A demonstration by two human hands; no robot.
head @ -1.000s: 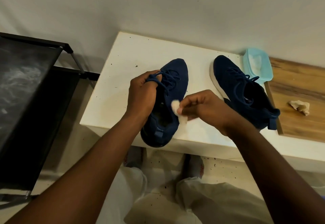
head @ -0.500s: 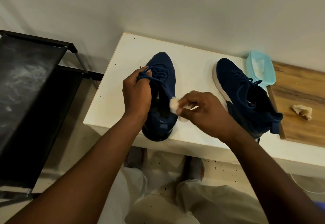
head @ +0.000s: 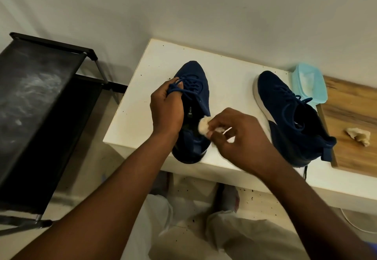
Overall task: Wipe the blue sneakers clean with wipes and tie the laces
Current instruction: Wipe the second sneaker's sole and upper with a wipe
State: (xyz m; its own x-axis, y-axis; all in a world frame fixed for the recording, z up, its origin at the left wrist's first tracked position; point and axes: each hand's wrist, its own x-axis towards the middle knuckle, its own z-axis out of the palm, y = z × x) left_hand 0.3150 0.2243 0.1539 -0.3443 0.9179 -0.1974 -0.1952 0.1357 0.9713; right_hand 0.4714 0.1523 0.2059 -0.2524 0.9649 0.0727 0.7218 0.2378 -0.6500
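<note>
Desk: white top dotted with small dark flecks, back edge against a plain pale wall. A wood board covers the desk's right end.

Left sneaker: upright on the desk, toe to the wall, heel poking just over the front edge. Left hand is at its near side. The grip is closed on the laces, which are bunched and looped over the fingers above the tongue.

Right hand: just beside that sneaker's collar. The grip is narrow, with fingertips pinching a small balled wipe. The wipe is off-white and touches, or all but touches, the collar's right edge. I cannot tell which.

Right sneaker: well apart from the first, further right on the desk. It is tipped so that the white sole edge shows along its left side. The heel is at the front edge beside the board, and the laces look loose.

Tub: pale blue with something white inside. It sits at the back where the desk meets the board, close behind the right sneaker. Whether they touch is hidden.

Used wipe: crumpled and yellowish, lying alone on the board.

Left of the desk is a black rack with metal posts and a top shelf smeared with pale dust.

Floor: pale and flecked dark near the desk's foot. A thin white cable curves across it at lower right. Pale trousers fill the bottom of the view.
</note>
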